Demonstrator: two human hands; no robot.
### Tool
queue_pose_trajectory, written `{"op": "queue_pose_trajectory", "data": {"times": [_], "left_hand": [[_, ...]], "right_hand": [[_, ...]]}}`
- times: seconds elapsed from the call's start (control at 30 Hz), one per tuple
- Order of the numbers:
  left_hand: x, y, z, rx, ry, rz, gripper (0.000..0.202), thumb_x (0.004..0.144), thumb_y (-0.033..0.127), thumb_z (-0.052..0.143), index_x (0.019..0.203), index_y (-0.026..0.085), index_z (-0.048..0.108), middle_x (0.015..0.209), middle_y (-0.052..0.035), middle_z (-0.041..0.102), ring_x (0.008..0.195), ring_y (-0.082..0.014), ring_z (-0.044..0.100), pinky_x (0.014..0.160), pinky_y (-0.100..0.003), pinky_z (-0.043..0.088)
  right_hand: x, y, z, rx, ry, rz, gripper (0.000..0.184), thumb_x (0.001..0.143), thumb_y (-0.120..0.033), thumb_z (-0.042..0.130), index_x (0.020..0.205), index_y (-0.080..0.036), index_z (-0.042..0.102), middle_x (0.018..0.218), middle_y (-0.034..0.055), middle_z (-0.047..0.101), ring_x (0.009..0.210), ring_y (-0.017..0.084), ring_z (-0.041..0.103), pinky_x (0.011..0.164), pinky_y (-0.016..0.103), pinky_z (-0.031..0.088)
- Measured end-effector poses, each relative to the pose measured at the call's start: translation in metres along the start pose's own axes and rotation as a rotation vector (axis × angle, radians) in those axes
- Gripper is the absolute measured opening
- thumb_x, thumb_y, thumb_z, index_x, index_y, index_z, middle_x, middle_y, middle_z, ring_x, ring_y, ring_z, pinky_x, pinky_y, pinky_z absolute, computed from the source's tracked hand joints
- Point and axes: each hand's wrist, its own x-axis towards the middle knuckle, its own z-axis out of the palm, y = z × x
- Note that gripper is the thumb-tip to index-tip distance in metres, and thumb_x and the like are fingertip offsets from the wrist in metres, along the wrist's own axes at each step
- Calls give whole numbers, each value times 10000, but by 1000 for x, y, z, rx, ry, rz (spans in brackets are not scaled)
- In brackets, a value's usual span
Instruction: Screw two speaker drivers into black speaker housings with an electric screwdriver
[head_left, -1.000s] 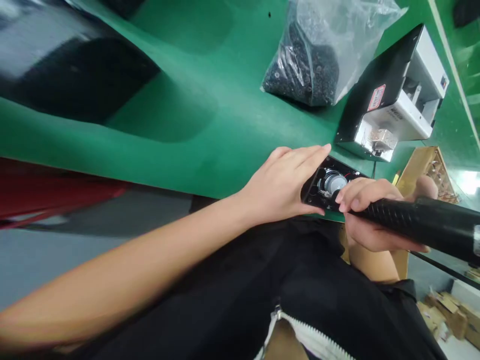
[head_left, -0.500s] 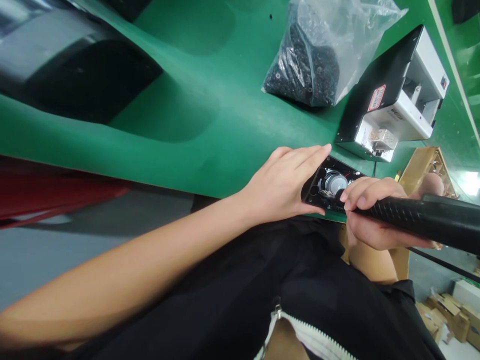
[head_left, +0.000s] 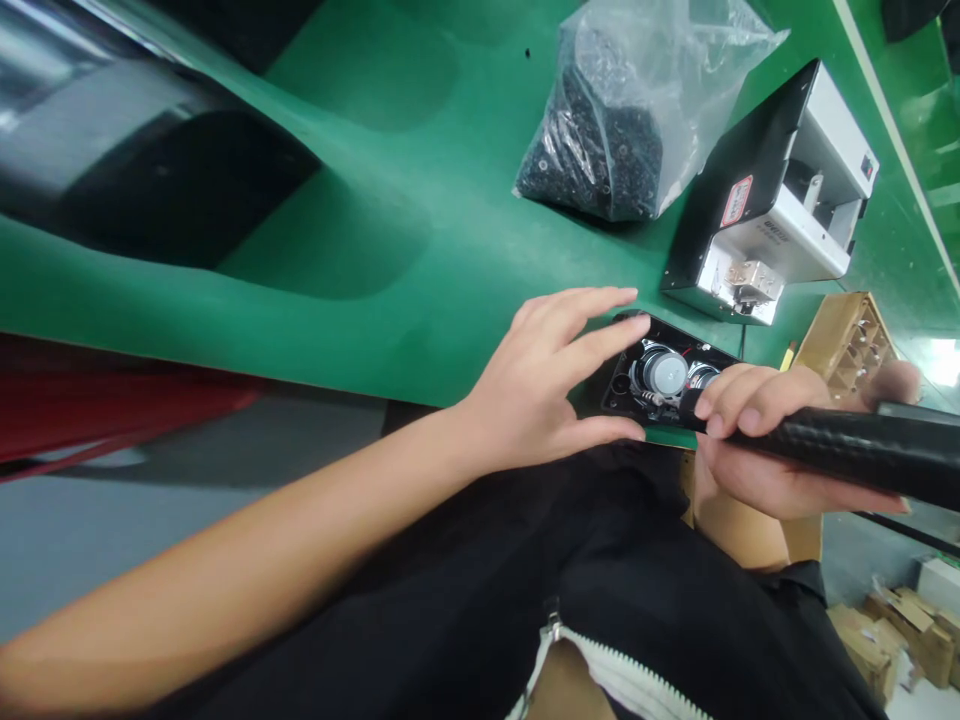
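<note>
Between the hands, an open black housing [head_left: 619, 385] lies on the green surface [head_left: 360, 330], two round speaker drivers [head_left: 664, 372] still uncovered. The left hand [head_left: 547, 385] is open at its edge; the right hand [head_left: 757, 440] grips a black textured tube [head_left: 847, 445]. Beyond the hands sit a bag of small black parts [head_left: 592, 150] and a black-and-white machine [head_left: 765, 210].

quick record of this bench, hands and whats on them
left hand: open, fingers spread over the open black housing
right hand: gripping a black textured tool, its end over the housing
inside housing: round metal parts
nearby: clear bag of black parts, black and white machine, cardboard tray
surface: green bench mat
</note>
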Motion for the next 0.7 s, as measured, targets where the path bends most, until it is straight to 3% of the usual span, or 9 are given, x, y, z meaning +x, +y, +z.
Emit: {"op": "queue_pose_trajectory", "data": {"times": [0.1, 0.2, 0.3, 0.4, 0.5, 0.7], "left_hand": [[-3, 12, -7, 71, 6, -10, 458, 1095, 453, 958, 1502, 310, 803, 1795, -183, 731, 1696, -437, 675, 1323, -621, 571], [-3, 23, -6, 113, 5, -52, 239, 1114, 378, 923, 1343, 332, 871, 1745, -128, 782, 1665, -422, 701, 1277, -622, 591], [-3, 28, 0, 97, 2, -35, 92, 1149, 343, 866, 1235, 350, 899, 1683, -79, 828, 1627, -385, 727, 1247, -600, 601], [-6, 29, 7, 72, 25, -46, 111, 1163, 312, 816, 1162, 363, 915, 1610, -50, 869, 1591, -368, 743, 1250, -616, 593], [-10, 30, 12, 57, -5, -99, 189, 1195, 338, 752, 1160, 400, 928, 1522, -29, 908, 1569, -348, 757, 1259, -636, 591], [-11, 32, 14, -31, -48, -173, 198, 1158, 299, 794, 1148, 410, 958, 1356, -31, 948, 1527, -343, 774, 1277, -632, 602]], "right_hand": [[13, -22, 0, -37, -27, 54, 698, 1091, -809, 706, 1562, -306, 814, 698, -123, 610, 337, 74, 427, 332, 246, 456], [21, -46, 1, -106, -18, 150, 497, 1091, -656, 817, 1493, -367, 863, 668, -136, 610, 346, 81, 459, 375, 271, 531], [22, -62, 3, -147, 7, 253, 335, 1188, -544, 718, 1437, -407, 896, 684, -112, 678, 413, 118, 583, 472, 314, 639], [18, -69, 6, -147, 46, 282, 404, 1252, -548, 559, 1422, -417, 902, 658, -98, 661, 410, 132, 565, 467, 323, 628], [14, -69, 11, -170, 83, 272, 448, 1257, -581, 506, 1420, -441, 899, 625, -102, 604, 374, 132, 480, 424, 328, 585], [16, -65, 25, -104, 203, 288, 306, 1212, -525, 683, 1347, -381, 916, 642, -107, 613, 375, 126, 538, 405, 298, 596]]}}
